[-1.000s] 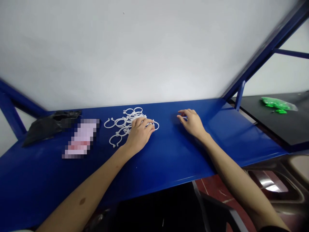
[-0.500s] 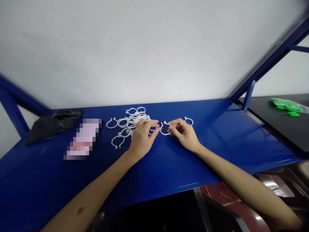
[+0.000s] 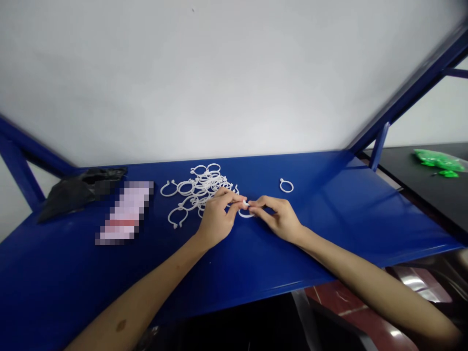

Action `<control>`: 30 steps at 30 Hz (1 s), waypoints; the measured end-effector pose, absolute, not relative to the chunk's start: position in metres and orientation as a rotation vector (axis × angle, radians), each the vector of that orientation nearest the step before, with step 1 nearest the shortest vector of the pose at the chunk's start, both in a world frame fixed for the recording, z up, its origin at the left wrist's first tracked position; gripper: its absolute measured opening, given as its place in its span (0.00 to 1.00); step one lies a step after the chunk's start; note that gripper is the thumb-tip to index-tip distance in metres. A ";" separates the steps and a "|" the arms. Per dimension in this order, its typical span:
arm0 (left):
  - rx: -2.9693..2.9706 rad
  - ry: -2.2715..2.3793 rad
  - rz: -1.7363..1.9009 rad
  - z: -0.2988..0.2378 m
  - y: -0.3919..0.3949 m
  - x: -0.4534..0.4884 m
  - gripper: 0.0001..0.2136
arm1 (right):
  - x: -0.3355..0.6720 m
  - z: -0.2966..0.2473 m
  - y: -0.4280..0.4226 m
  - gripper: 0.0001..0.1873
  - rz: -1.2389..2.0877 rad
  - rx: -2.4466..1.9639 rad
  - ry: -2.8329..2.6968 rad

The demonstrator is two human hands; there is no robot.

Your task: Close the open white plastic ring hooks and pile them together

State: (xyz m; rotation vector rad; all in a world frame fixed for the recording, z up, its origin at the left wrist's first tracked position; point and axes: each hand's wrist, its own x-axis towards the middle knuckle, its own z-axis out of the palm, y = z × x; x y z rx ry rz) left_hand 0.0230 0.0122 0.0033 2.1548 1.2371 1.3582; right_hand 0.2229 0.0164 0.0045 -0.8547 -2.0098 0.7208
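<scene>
Between my two hands is a white plastic ring, its ends pinched near each other at the top. My left hand grips one end with thumb and fingertips, and my right hand grips the other. Fingertips hide whether the ends are joined. Beside and behind my left hand lies a pile of white rings, several of them with open gaps and small knobbed ends. To the right, apart from the pile, a single closed ring lies on the blue table.
A black plastic bag and a blurred-out pale pink item lie on the left of the blue table. Blue frame bars slope up at the sides. Green items in clear plastic rest on a black table at right.
My left hand has come over to the ring my right hand was holding, and both now pinch its ends. The ring has shifted slightly toward me. The lone ring at right is uncovered.
</scene>
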 end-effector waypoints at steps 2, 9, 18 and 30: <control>2.287 1.240 1.293 0.002 0.016 0.021 0.06 | 0.224 0.008 0.020 0.09 0.626 -0.855 -2.053; 2.732 1.465 0.941 -0.010 0.033 0.002 0.16 | 0.260 0.019 0.056 0.10 0.102 -1.208 -1.864; 2.841 1.423 0.909 -0.006 0.034 -0.004 0.04 | 0.299 -0.006 0.090 0.20 -0.058 -1.595 -1.861; 2.890 1.254 1.358 0.014 0.007 0.022 0.09 | 0.222 0.006 0.022 0.14 0.996 -1.003 -1.894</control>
